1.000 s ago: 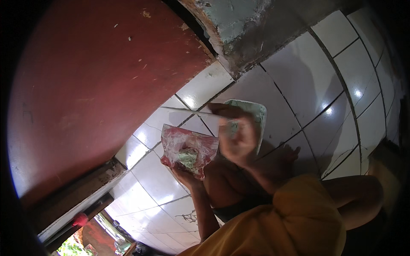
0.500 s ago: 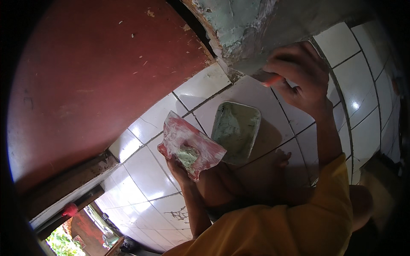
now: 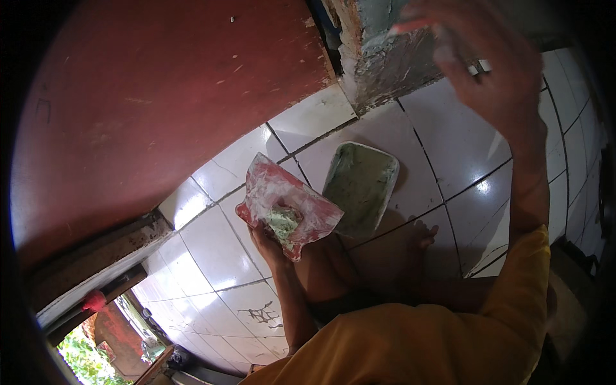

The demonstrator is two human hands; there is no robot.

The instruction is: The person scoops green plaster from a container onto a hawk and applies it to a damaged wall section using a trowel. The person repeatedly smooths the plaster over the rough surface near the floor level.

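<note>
Evidently mid-plastering, the right hand (image 3: 487, 67) presses a blurred tool to the wall (image 3: 391, 58), fingers curled, while the left hand (image 3: 266, 240) grips the putty-loaded board (image 3: 285, 212); reloading likely follows.

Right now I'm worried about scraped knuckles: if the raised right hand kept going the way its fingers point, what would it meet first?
Probably the rough grey plastered wall patch: the right hand is raised with fingers pointing at it, already looking close, though depth is unclear.
</note>
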